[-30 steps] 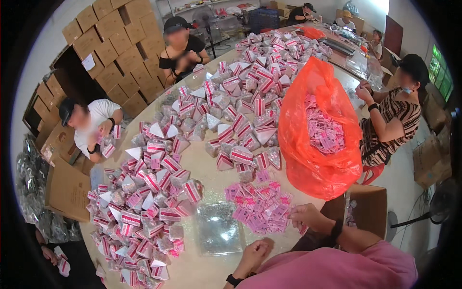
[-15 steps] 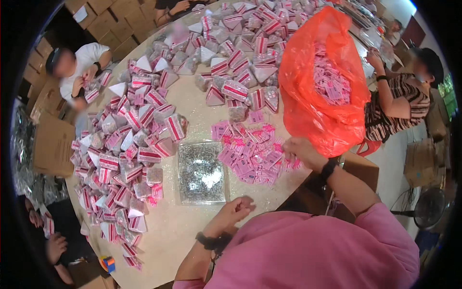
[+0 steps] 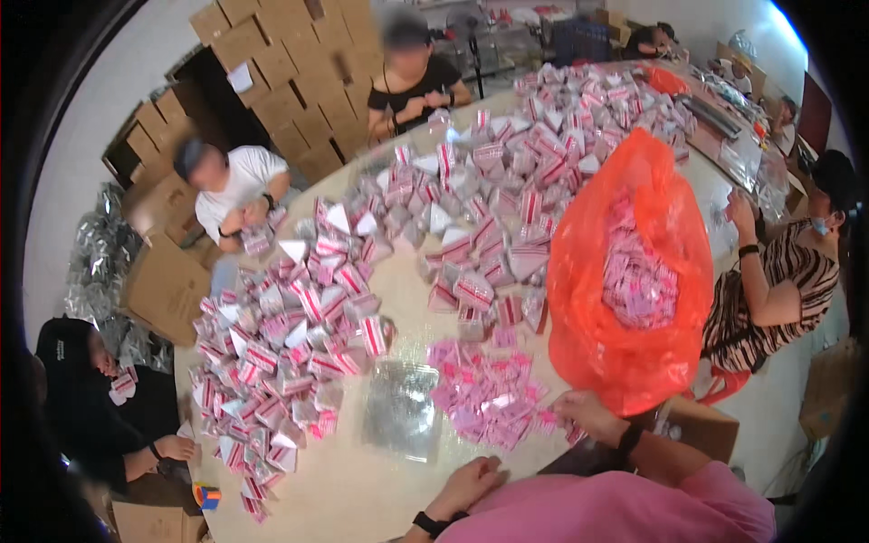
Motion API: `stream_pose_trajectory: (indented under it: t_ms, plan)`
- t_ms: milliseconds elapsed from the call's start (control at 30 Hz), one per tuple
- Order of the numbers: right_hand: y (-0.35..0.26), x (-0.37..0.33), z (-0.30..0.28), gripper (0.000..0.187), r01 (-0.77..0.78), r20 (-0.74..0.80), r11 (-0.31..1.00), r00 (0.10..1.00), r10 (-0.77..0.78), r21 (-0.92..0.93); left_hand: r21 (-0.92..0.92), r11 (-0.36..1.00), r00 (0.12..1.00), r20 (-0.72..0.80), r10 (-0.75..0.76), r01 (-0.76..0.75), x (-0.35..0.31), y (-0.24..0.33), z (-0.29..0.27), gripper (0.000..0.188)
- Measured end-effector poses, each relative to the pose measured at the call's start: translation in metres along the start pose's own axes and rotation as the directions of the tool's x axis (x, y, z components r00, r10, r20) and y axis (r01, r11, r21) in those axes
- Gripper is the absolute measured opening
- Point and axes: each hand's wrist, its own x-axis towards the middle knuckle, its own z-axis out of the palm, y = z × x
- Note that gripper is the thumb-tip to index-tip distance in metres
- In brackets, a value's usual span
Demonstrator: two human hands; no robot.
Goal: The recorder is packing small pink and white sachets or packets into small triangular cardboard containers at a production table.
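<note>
My right hand (image 3: pixel 584 414) is at the near right edge of a loose heap of small pink cards (image 3: pixel 484 394). Its fingers are bent together, with a pink card at the fingertips. Nearer to me, my left hand (image 3: pixel 472 481) hovers low over the table's front edge with curled fingers; whatever they may hold is hidden. A shallow clear tray (image 3: pixel 401 412) with silvery contents lies on the table just left of the card heap. Beyond the right hand stands an open orange plastic bag (image 3: pixel 579 353), filled with more pink cards (image 3: pixel 641 281).
Many clear packs with pink-and-white labels (image 3: pixel 290 362) cover the table's left side and far end. Co-workers sit around the table: a person in white (image 3: pixel 258 185), one in black at the far side, another at left, and one in stripes (image 3: pixel 769 290). Cardboard boxes (image 3: pixel 299 63) are stacked behind.
The view has tilted up, so the table sits lower in the picture and more of the room shows. My right hand stays by the card heap; my left remains near the table edge.
</note>
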Motion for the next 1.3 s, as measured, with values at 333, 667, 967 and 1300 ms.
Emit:
stream_pose_trajectory:
  t_ms: [333, 667, 967, 1300]
  plan:
    - [-0.051, 0.026, -0.062, 0.019, 0.194, 0.062, 0.959, 0.976, -0.211, 0.207, 0.163, 0.961, 0.963, -0.112, 0.245, -0.225, 0.060, 0.109, 0.035, 0.037]
    - [-0.010, 0.068, -0.124, 0.030, 0.116, 0.154, 0.741, 0.946, -0.285, 0.661, 0.680, 0.725, 0.622, -0.523, 0.582, -0.106, 0.154, 0.182, -0.018, 0.048]
    - [0.025, 0.105, -0.145, 0.050, -0.461, 0.599, 0.386, 0.664, -0.447, 0.799, 0.728, 0.677, 0.620, -0.581, 0.527, 0.106, 0.217, 0.203, -0.022, 0.054]
    - [0.012, 0.102, -0.147, 0.048, -0.377, 0.557, 0.464, 0.753, -0.351, 0.802, 0.691, 0.706, 0.633, -0.619, 0.465, 0.156, 0.240, 0.206, -0.029, 0.032]
